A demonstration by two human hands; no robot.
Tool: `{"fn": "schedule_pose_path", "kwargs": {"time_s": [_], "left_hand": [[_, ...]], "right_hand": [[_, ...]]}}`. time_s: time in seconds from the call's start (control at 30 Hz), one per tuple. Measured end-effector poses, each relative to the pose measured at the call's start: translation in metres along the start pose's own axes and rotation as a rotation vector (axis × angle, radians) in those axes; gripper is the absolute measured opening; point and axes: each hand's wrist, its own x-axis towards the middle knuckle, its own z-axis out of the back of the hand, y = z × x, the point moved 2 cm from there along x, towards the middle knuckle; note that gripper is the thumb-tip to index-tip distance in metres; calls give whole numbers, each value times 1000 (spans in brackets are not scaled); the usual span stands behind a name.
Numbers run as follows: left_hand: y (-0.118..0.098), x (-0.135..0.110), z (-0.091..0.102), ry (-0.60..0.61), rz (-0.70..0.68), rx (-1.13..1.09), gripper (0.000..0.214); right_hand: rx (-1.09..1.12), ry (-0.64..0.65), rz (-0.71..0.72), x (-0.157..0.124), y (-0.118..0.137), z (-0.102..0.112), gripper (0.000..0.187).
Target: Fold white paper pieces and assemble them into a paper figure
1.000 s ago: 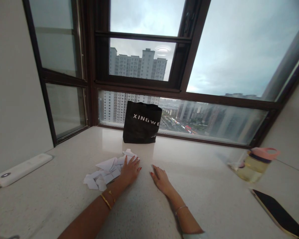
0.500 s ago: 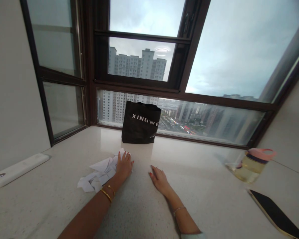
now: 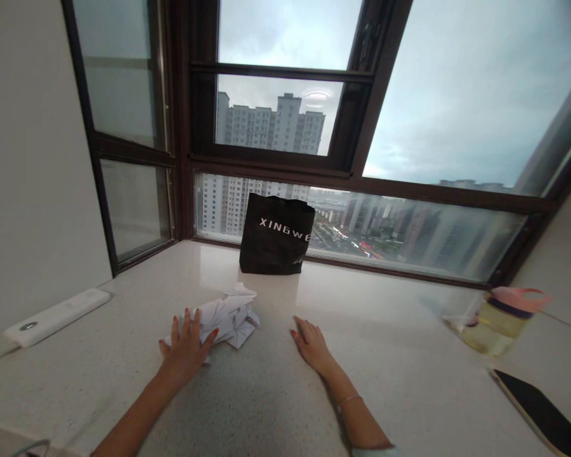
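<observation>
The left hand [image 3: 185,351] lay spread across the papers [image 3: 231,319] at left; the right hand [image 3: 311,348] rested, unclenched, farther right.

A black bag [image 3: 276,252] stands upright at the back of the pale, speckled sill [image 3: 385,317], before the brown-framed window [image 3: 276,169], white letters across its front. To the right sits a bottle [image 3: 499,333], its body yellowish and its lid [image 3: 511,297] pink; nearer, a dark-faced tablet [image 3: 542,409] lies flat, partly out of view. At left, near the wall [image 3: 33,158], lies a long white strip [image 3: 59,317] with a cord [image 3: 0,358]. Outside, tall buildings [image 3: 285,124] rise under a cloudy sky [image 3: 466,95].
</observation>
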Motion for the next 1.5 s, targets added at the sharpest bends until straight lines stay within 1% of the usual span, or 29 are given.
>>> {"fn": "schedule_pose_path", "kwargs": {"time_s": [0.03, 0.1, 0.2, 0.23, 0.27, 0.33, 0.37, 0.4, 0.5, 0.6, 0.67, 0.7, 0.77, 0.87, 0.97, 1.1, 1.3, 1.5], "left_hand": [[-2, 1, -1, 56, 22, -13, 59], [-12, 1, 0, 166, 70, -18, 60], [-33, 1, 10, 221, 95, 5, 61], [-40, 1, 14, 206, 84, 26, 62], [-48, 1, 18, 168, 47, 45, 61], [-64, 2, 23, 76, -79, 62, 61], [-73, 2, 24, 58, -155, 50, 61], [-83, 1, 23, 70, -213, 33, 60], [-114, -2, 11, 222, -392, -69, 64], [-142, -7, -7, 434, -600, -161, 58], [-153, -11, -18, 513, -722, -204, 57], [-156, -12, -22, 531, -749, -218, 56], [-157, -14, -29, 539, -765, -245, 55], [-153, -14, -35, 496, -761, -299, 49], [-147, -14, -38, 454, -767, -334, 47], [-143, -9, -40, 399, -741, -318, 46], [-134, 0, -46, 347, -680, -302, 45], [-132, 1, -52, 351, -675, -283, 48]], "right_hand": [[-3, 4, 2, 0, 0, 0, 45], [-7, 15, 10, 0, 0, 1, 47], [-18, 35, 14, 0, 0, 2, 49], [-21, 37, 11, 0, 0, 2, 48], [-22, 34, 7, 1, 0, 2, 48], [-16, 23, 3, 1, 0, 1, 47], [-8, 18, 5, 1, 0, 1, 47], [3, 16, 10, 2, 1, 1, 47], [65, 20, 60, 3, 2, -2, 48], [133, 37, 116, 3, 2, -7, 48], [152, 61, 124, 3, 1, -11, 48], [156, 69, 123, 3, 0, -12, 47], [163, 63, 119, 4, -1, -15, 47], [163, 30, 125, 5, -4, -19, 46], [154, 14, 129, 7, -8, -21, 46], [148, 0, 152, 9, -10, -22, 46], [61, 53, 154, 6, -4, -15, 47], [-4, 88, 142, 4, 1, -11, 46]]}}
